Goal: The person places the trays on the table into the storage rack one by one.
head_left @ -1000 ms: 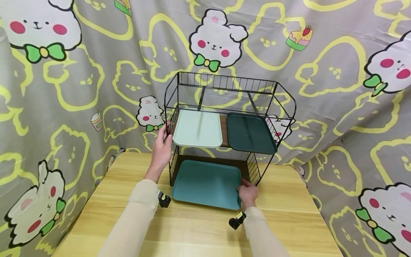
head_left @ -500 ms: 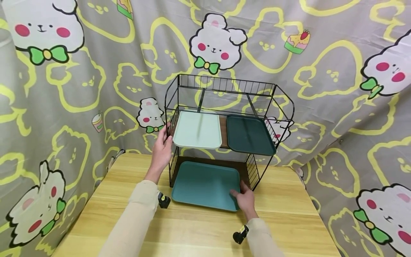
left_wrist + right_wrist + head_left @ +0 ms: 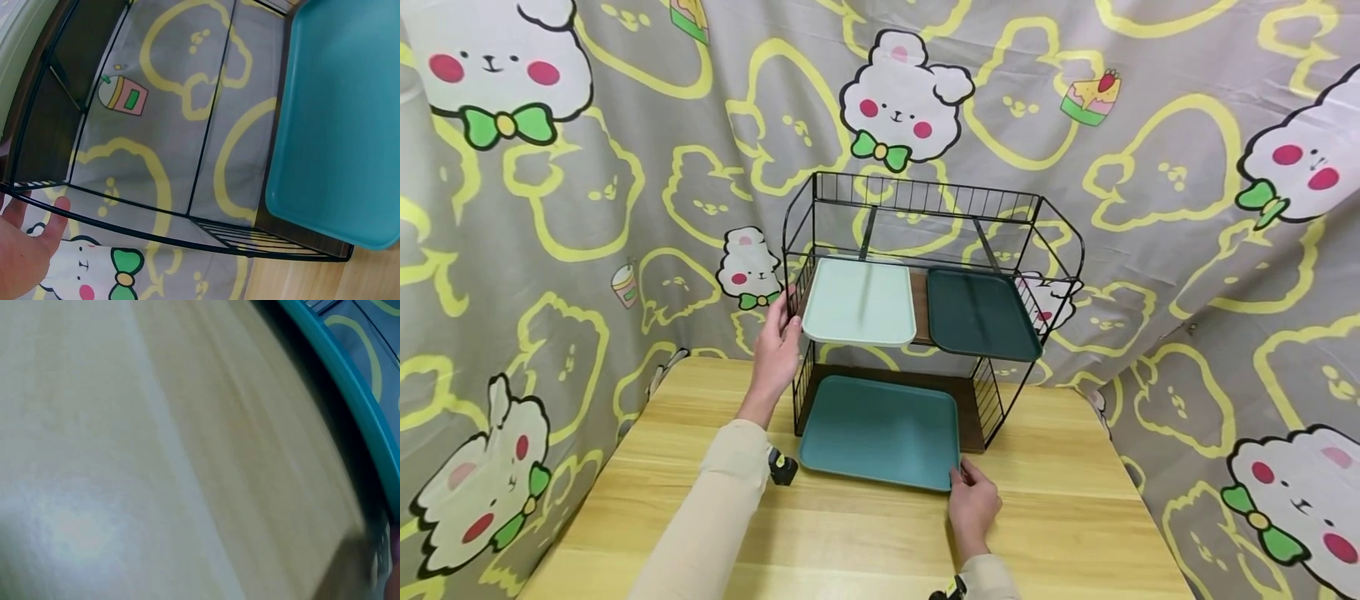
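Observation:
A two-tier black wire rack [image 3: 972, 406] with brown shelves stands on the table. My left hand [image 3: 777, 354] grips its left front post at the upper shelf; in the left wrist view the thumb and fingertips [image 3: 57, 219] are at the wire side. A teal tray [image 3: 880, 429] lies on the lower shelf, its front edge sticking out over the table. My right hand [image 3: 973, 504] pinches that tray's front right corner. The right wrist view shows only the tray's rim and a sliver of the hand [image 3: 394, 575].
On the upper shelf, a pale green tray [image 3: 861, 302] lies at left and a dark green tray [image 3: 983, 314] at right, both projecting forward. The wooden table [image 3: 850, 542] extends in front. A patterned curtain [image 3: 700, 108] hangs behind and at both sides.
My right hand has moved from the teal tray's right edge, over its rim, down to the front right corner. The left hand stays on the post, and the trays look nearly unmoved.

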Demonstrator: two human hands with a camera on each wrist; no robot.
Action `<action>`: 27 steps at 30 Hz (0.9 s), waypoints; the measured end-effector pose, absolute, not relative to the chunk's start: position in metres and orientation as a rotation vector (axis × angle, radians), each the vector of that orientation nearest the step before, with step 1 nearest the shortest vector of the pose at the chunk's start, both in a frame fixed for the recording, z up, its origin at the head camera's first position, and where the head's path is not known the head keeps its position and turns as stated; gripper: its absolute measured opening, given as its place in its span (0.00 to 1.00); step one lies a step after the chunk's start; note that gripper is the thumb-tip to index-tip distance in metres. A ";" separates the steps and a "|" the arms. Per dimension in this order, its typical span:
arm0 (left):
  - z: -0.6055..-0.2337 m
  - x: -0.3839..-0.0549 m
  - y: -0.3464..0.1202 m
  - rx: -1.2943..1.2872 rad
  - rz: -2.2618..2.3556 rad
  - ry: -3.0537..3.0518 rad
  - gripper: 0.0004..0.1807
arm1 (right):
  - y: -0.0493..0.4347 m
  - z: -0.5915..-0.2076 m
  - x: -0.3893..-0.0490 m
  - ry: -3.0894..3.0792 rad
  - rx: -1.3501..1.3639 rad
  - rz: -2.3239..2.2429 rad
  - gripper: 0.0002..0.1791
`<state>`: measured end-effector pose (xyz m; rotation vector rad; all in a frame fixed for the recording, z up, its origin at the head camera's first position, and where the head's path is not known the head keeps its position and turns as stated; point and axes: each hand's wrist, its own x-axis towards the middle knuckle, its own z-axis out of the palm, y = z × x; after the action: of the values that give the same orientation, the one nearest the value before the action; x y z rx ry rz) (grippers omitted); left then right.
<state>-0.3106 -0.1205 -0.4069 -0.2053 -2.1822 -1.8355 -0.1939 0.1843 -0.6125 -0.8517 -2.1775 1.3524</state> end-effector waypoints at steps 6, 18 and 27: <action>-0.407 -0.311 -0.123 -0.226 -1.841 -2.162 0.30 | 0.175 -0.611 -0.197 -2.186 -0.880 1.247 0.13; -0.407 -0.311 -0.125 -0.251 -1.859 -2.148 0.29 | 0.179 -0.604 -0.224 -2.178 -0.940 1.316 0.14; -0.408 -0.312 -0.121 -0.215 -1.847 -2.168 0.29 | 0.192 -0.600 -0.245 -2.164 -1.021 1.303 0.12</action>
<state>-0.3121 -0.1215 -0.4077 -0.2145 -2.1679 -1.8473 -0.2453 0.1923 -0.6000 -1.0206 -2.1635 1.3028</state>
